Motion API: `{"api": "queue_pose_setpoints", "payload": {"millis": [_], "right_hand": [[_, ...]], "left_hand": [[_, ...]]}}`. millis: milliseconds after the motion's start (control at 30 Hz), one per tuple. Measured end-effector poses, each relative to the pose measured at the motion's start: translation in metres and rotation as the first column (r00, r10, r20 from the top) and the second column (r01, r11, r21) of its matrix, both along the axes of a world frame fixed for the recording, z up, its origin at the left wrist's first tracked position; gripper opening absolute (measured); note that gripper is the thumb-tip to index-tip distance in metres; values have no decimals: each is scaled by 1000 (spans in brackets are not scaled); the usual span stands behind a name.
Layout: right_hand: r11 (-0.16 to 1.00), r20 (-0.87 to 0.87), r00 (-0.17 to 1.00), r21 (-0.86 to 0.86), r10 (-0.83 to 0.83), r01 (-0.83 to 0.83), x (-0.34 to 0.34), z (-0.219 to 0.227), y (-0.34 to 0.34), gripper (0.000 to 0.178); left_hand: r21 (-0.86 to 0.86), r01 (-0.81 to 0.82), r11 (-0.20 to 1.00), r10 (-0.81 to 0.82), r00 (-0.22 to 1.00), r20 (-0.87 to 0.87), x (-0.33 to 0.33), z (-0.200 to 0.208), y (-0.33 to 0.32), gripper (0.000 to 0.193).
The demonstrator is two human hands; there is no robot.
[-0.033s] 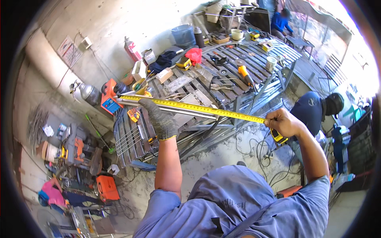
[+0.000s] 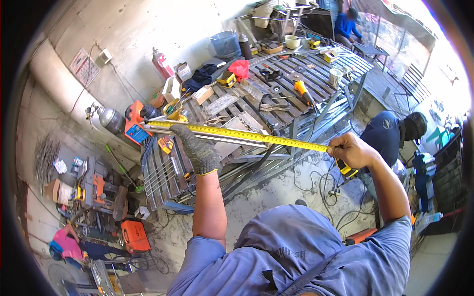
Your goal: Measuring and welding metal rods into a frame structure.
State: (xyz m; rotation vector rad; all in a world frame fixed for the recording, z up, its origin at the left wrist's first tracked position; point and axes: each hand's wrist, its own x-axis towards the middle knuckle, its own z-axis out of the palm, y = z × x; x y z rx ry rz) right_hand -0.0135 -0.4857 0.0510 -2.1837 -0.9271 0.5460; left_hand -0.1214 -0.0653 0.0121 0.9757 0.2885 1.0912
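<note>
A yellow tape measure (image 2: 261, 137) is pulled out across the view, its blade slanting slightly down to the right. My left hand (image 2: 198, 154), in a dark knit glove, is closed around thin metal bars (image 2: 232, 140) that lie alongside the blade. The blade's far left end reaches the tips of the bars. With bare fingers, my right hand (image 2: 353, 151) pinches the blade past the bars' right end. Below those fingers hangs the black and yellow tape case (image 2: 346, 169), partly hidden by the hand.
Beyond my hands stands a slatted metal workbench (image 2: 279, 111) bearing a yellow angle grinder (image 2: 302, 90), discs and containers. An orange and blue machine (image 2: 135, 126) is at its left end. Cables (image 2: 323, 190) lie on the floor. A person in dark clothes (image 2: 387, 135) bends close on the right.
The view has shifted very slightly. My hands, the tape and the bars keep the same hold and arrangement.
</note>
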Motion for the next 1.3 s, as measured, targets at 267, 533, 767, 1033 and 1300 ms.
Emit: {"api": "queue_pose_setpoints", "payload": {"millis": [267, 533, 767, 1033, 1300], "right_hand": [[995, -33, 998, -82, -62, 59, -12, 20, 5, 24], [995, -40, 998, -89, -44, 41, -9, 21, 8, 23], [995, -51, 997, -86, -53, 49, -7, 18, 12, 22], [979, -435, 892, 91, -124, 180, 5, -106, -9, 45], [840, -805, 464, -76, -370, 537, -69, -266, -36, 46]], "left_hand": [[-71, 73, 995, -70, 996, 50, 2, 14, -14, 89], [-76, 56, 995, -54, 998, 28, 6, 6, 1, 95], [-98, -53, 994, 58, 997, 47, 10, 15, -9, 83], [-88, 297, 951, -293, 955, 50, -23, -56, 17, 53], [-500, -136, 855, 44, 981, -191, -65, -178, 63, 47]]}}
